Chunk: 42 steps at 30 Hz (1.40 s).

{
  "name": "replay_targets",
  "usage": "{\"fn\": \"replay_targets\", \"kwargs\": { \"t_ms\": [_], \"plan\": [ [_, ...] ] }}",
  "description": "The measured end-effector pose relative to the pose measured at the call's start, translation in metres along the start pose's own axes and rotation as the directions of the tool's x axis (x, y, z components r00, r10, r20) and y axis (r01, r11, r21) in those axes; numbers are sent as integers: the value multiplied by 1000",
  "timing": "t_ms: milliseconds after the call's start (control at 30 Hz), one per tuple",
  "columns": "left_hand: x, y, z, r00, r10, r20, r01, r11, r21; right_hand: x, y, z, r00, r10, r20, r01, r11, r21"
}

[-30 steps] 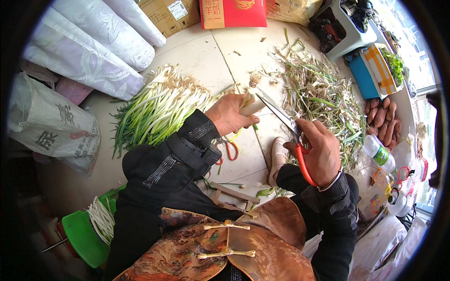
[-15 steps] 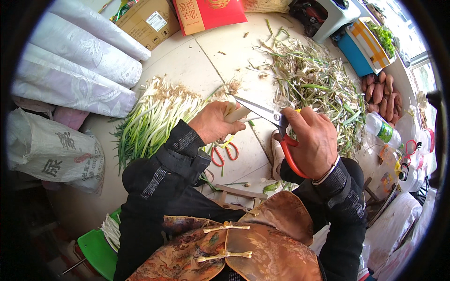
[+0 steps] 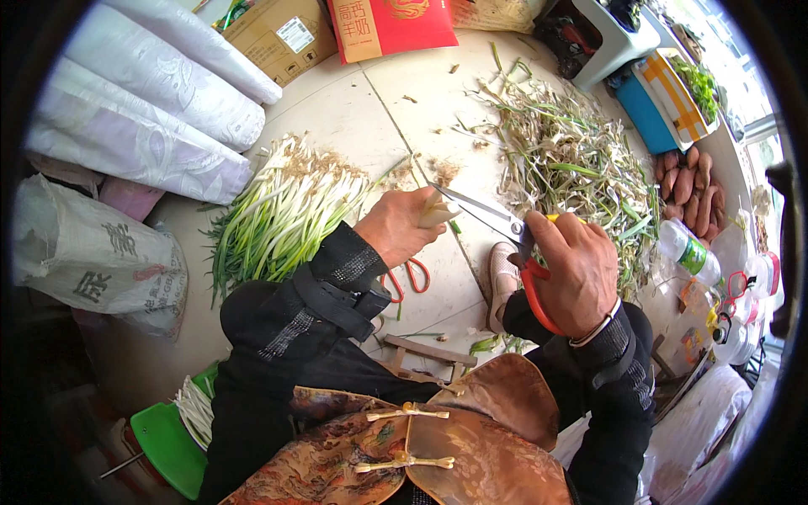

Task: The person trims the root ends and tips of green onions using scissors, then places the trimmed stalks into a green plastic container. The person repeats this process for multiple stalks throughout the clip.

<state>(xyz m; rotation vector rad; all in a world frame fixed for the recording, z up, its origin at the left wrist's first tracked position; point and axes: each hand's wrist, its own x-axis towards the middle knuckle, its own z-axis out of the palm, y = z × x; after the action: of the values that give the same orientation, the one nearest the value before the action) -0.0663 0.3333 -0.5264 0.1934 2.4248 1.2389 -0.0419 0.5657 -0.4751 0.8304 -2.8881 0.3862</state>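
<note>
My left hand [image 3: 401,227] is closed around a thick pale stalk [image 3: 437,212], whose whitish end sticks out past the fingers. In my right hand [image 3: 574,273] is a pair of scissors [image 3: 480,209] with silver blades and red-orange loop handles. The blade tips lie right by the stalk's upper end; whether they touch it I cannot tell. Beyond my left hand, a pile of scallions [image 3: 282,206] lies on the floor, white root ends away from me and green leaves nearer. Below that hand, the orange handles of a second pair of scissors [image 3: 418,276] show on the floor.
Dry leaf trimmings [image 3: 572,160] are heaped at right, near sweet potatoes [image 3: 692,192] and a blue box [image 3: 646,109]. A cardboard box [image 3: 278,42] and a red box [image 3: 391,27] stand at the back. A white sack [image 3: 101,252] and green stool [image 3: 168,446] are at left.
My left hand has turned, so the stalk shows shorter and its end points up and right. The scissors stay close to it, their blades angled slightly more downward. The whole view has shifted a little.
</note>
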Motion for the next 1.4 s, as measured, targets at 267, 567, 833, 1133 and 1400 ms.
{"fn": "replay_targets", "kwargs": {
  "t_ms": [267, 567, 833, 1133, 1400],
  "plan": [
    [1, -12, 5, 977, 191, -90, -181, 978, 108, -4, 0, 2, 967, 245, 74, -255, 895, 366],
    [-1, -14, 1, 970, 167, -176, -137, 976, 170, 5, 7, 12, 943, 324, -74, -264, 864, 428],
    [3, -22, 5, 919, 169, -357, -20, 923, 385, 6, -4, 11, 990, 5, -138, 1, 999, 43],
    [5, -9, 26, 913, 233, -335, 38, 768, 639, 18, -18, 26, 938, 281, -204, -132, 832, 539],
    [-3, -4, 37, 918, 286, -275, -49, 770, 636, 31, -28, 44, 961, 192, -198, -76, 876, 476]
  ]
}}
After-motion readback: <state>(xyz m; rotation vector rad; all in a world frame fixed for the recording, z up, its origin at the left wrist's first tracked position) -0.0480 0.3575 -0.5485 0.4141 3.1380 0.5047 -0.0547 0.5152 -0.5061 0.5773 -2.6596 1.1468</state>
